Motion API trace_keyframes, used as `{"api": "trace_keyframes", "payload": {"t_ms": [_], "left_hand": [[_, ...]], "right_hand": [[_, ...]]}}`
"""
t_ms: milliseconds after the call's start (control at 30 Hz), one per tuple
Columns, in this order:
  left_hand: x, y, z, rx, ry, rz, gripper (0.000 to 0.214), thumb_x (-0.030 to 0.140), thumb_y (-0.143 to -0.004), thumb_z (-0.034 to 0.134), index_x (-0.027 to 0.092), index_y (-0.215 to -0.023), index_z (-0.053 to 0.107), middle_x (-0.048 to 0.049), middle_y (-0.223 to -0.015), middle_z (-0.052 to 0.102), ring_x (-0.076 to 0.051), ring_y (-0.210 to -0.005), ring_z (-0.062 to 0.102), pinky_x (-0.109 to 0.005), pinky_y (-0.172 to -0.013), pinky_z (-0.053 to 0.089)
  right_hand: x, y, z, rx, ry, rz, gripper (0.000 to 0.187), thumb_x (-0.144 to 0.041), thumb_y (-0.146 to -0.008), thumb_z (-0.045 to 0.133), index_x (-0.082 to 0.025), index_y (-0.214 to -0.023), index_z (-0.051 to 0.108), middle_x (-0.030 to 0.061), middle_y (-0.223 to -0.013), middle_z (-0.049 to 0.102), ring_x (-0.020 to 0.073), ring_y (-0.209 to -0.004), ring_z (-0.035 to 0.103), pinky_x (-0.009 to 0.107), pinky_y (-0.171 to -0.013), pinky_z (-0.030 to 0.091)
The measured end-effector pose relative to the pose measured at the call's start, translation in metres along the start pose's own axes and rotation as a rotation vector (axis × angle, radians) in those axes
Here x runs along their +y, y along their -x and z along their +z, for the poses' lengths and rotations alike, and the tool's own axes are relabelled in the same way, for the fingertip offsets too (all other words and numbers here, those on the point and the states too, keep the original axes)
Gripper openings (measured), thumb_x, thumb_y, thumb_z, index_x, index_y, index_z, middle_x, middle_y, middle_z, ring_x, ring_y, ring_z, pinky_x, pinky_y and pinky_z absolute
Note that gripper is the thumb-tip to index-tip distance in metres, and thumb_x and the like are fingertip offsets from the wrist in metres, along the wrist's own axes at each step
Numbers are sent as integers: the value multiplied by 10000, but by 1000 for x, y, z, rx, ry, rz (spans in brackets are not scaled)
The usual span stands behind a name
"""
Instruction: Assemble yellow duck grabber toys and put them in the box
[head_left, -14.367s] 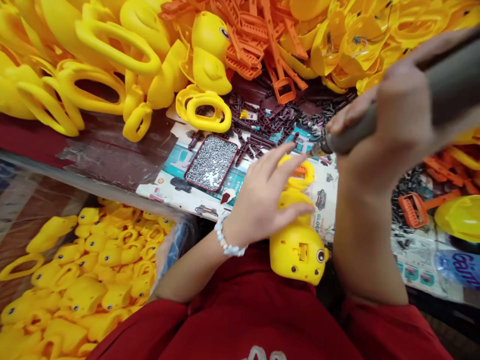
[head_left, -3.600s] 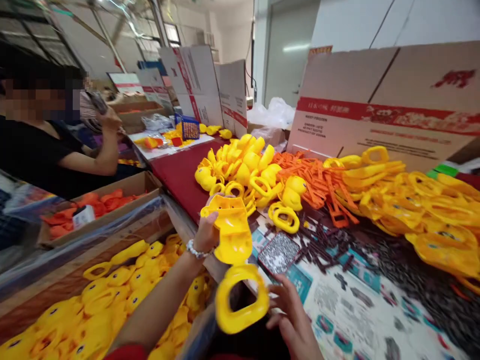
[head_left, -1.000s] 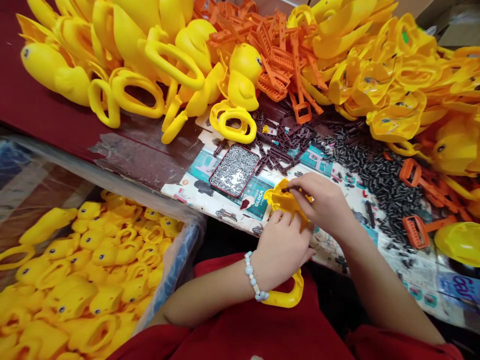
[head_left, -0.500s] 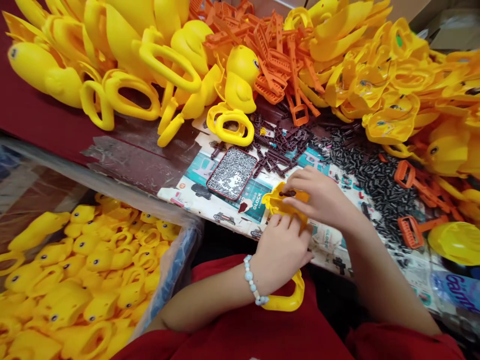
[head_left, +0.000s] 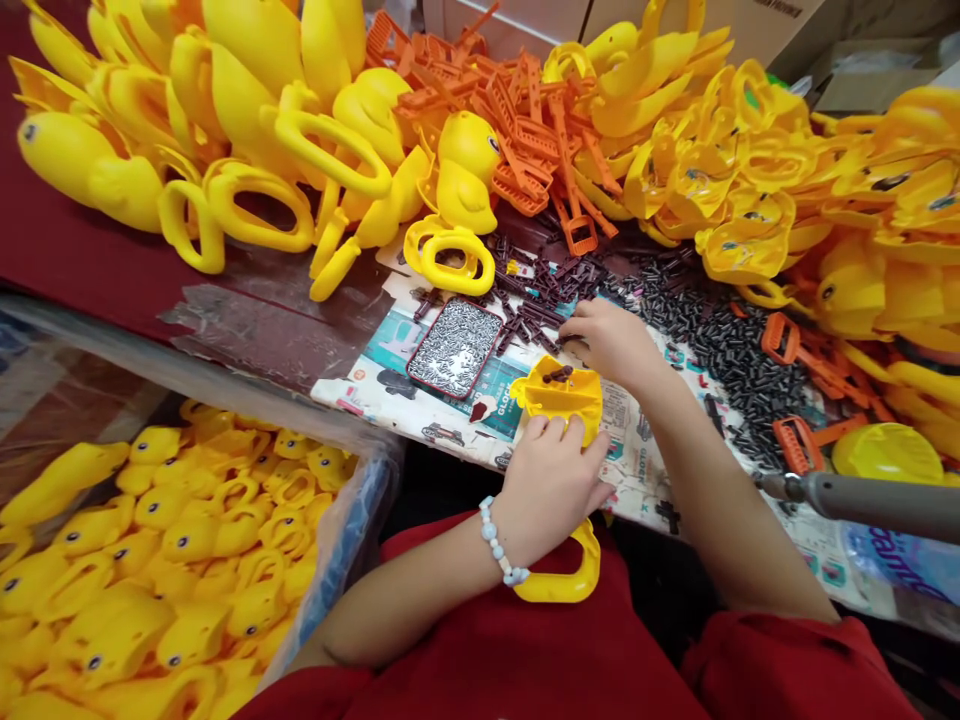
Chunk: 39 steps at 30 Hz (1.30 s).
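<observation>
My left hand is closed on a yellow plastic duck shell that lies open side up at the table's near edge, its ring handle hanging over my lap. A small dark brown part sits inside the shell. My right hand reaches just past the shell to the heap of dark brown clips, fingers curled down among them; what they hold, if anything, is hidden.
A red-rimmed tray of small screws lies left of the shell. Piles of yellow duck halves, orange frames and black pins cover the table. A bin of finished ducks stands at lower left. A grey screwdriver hangs at right.
My right hand has left the shell, where a brown part now lies, and moved forward to the brown clip heap. The grey screwdriver has come into view at the right.
</observation>
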<state>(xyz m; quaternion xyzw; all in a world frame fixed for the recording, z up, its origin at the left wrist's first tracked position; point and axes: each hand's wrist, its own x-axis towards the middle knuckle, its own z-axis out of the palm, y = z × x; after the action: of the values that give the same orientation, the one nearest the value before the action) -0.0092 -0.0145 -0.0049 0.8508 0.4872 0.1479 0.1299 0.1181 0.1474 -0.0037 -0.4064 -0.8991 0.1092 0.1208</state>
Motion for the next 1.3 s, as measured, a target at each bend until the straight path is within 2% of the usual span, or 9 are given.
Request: {"api": "trace_keyframes", "payload": {"t_ms": [167,233,400,667,967,1067,1133,1200,1300], "left_hand": [[0,0,1,11,-4,-1,464,472,-846,610,193,-1209,536,-87,-1072,606,-268,-947,547,-396,-810,399],[0,0,1,11,-5,-5,462,474,-845,609,191,-1203,539,-89,-1062,605,-272,-944,547,-399,-805,401],[1,0,-1,-1,-6,-7,431,460,-857,591,197,-1196,546,-87,-1069,601,-277,-953,549,-408,-799,409],[1,-1,1,5,-9,-7,442,470,-863,577,177,-1191,548,-93,-1058,604,-273,-944,554,-405,-787,421],[-2,1,1,3,15,16,431,467,-843,610,190,-1169,555,-93,-1074,607,-270,-954,563,-405,-817,428],[-3,0,2,18,24,9,424,461,-838,618,205,-1169,554,-82,-1059,613,-265,-956,565,-405,-814,429],[-4,0,2,40,23,11,428,457,-835,624,214,-1178,548,-78,-1069,614,-263,-963,565,-402,-814,428],[-4,1,2,47,19,12,438,470,-826,634,220,-1176,548,-77,-1087,613,-263,-968,566,-400,-816,426],[-3,2,2,32,8,-3,433,482,-818,641,223,-1155,556,-73,-1093,616,-265,-975,569,-404,-832,427]], "right_hand": [[-15,32,-26,194,-106,-8,86,-150,-821,502,-123,-876,563,18,-776,546,102,-677,477,211,-626,347],[-26,49,-38,219,-173,-24,82,-154,-839,482,-130,-897,535,-8,-761,529,72,-635,466,179,-602,371],[-41,69,-48,160,-155,-119,88,-131,-869,507,-141,-894,591,-15,-826,560,72,-740,498,178,-701,395],[-35,58,-26,75,-52,-182,142,-143,-913,463,-114,-877,597,39,-868,591,148,-820,528,258,-734,395],[-28,54,-30,-70,-119,-146,161,-104,-865,476,-123,-861,635,27,-840,599,123,-781,535,232,-719,392],[-18,45,-37,-144,-148,-139,107,-189,-872,557,-154,-874,659,-2,-814,601,95,-721,537,197,-661,404],[-5,28,-40,-138,-155,-108,145,-277,-902,568,-173,-910,668,-5,-848,605,85,-724,546,182,-648,420],[11,2,-36,-23,-117,-13,207,-288,-950,502,-156,-994,655,37,-980,596,115,-873,556,218,-772,451],[30,-44,-19,133,-15,120,233,-245,-910,578,-120,-1104,616,103,-1170,513,211,-1139,457,413,-1024,367]]}}
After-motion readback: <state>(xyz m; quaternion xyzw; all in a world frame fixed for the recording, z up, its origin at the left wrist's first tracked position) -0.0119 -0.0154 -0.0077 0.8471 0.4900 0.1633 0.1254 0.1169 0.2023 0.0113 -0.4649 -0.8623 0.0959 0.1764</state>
